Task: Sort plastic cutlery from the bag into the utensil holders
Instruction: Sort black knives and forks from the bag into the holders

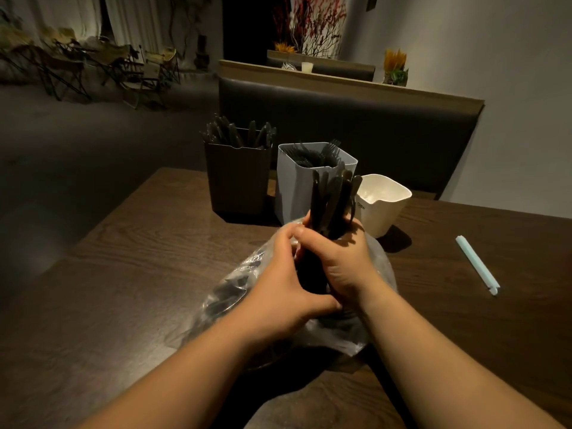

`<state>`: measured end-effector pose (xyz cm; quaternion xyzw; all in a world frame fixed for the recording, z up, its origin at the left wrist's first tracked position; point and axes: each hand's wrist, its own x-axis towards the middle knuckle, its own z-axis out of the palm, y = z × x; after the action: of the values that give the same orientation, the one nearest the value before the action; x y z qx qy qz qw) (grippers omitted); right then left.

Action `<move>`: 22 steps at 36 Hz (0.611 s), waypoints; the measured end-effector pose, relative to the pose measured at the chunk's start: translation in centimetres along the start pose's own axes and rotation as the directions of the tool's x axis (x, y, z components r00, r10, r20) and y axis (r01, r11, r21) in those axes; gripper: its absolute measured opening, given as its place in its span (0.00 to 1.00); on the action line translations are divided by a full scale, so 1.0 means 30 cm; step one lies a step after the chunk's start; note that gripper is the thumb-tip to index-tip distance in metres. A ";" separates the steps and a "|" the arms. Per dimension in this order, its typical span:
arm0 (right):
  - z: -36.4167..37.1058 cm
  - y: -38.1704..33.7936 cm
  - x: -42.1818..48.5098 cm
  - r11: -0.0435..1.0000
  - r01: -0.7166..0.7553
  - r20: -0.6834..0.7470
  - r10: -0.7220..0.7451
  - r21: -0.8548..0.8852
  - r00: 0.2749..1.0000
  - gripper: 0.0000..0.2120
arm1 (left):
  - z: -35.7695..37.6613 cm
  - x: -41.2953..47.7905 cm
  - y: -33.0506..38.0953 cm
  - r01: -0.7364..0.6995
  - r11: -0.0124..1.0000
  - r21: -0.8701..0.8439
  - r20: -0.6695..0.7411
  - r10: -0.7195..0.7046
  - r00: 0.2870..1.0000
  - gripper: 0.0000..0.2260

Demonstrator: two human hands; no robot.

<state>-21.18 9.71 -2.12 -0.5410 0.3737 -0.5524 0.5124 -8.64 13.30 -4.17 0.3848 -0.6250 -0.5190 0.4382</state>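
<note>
A clear plastic bag (229, 292) of black cutlery lies on the dark wooden table (139, 243) in front of me. My right hand (343, 261) grips an upright bundle of black cutlery (332, 196) above the bag. My left hand (278, 274) curls around the same bundle from the left, its fingers against the right hand. Behind stand three holders: a dark brown one (238, 178) with black utensils, a grey one (294, 187) with black forks, and a white one (387, 205) that looks empty.
A pale blue bag clip (478, 264) lies on the table to the right. A dark padded bench back (340, 119) runs behind the table. Folding chairs (77, 66) stand far off at the left.
</note>
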 end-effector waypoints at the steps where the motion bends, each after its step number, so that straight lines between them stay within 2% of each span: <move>1: 0.005 -0.011 0.004 1.000 -0.001 0.010 0.001 0.021 1.000 0.07 | 0.007 0.000 -0.002 -0.007 1.000 -0.001 0.003 0.007 1.000 0.49; 4: 0.017 -0.032 0.020 0.999 0.003 0.040 -0.004 0.038 0.999 0.07 | 0.012 0.010 -0.010 -0.004 1.000 0.018 -0.047 0.005 0.999 0.51; 7: 0.023 -0.046 0.037 0.995 -0.026 0.086 0.018 0.094 0.996 0.04 | -0.001 0.021 -0.015 0.039 0.999 -0.023 -0.091 -0.041 0.995 0.44; 9: 0.024 -0.058 0.046 0.992 -0.046 0.091 0.035 0.115 0.995 0.04 | -0.005 0.027 -0.016 0.058 0.997 -0.056 -0.070 -0.062 0.996 0.39; 12: 0.028 -0.076 0.054 1.000 0.016 0.105 -0.015 -0.007 0.994 0.03 | -0.017 0.029 -0.003 0.121 0.977 -0.178 0.020 -0.119 0.993 0.23; 14: 0.031 -0.086 0.061 0.992 0.070 0.111 -0.058 -0.107 0.992 0.03 | -0.030 0.026 0.002 0.160 0.954 -0.254 0.064 -0.148 0.987 0.17; 17: 0.037 -0.103 0.075 0.982 0.066 0.157 -0.038 -0.179 0.987 0.03 | -0.043 0.029 0.007 0.190 0.925 -0.330 0.116 -0.160 0.980 0.17; 22: 0.066 -0.143 0.113 0.943 0.020 0.291 0.082 -0.333 0.953 0.04 | -0.058 0.036 0.002 0.205 0.871 -0.446 0.182 -0.135 0.974 0.18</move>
<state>-19.56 7.55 3.02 -0.6914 0.3876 -0.3842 0.4733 -7.34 11.75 -3.82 0.2843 -0.4775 -0.7158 0.4228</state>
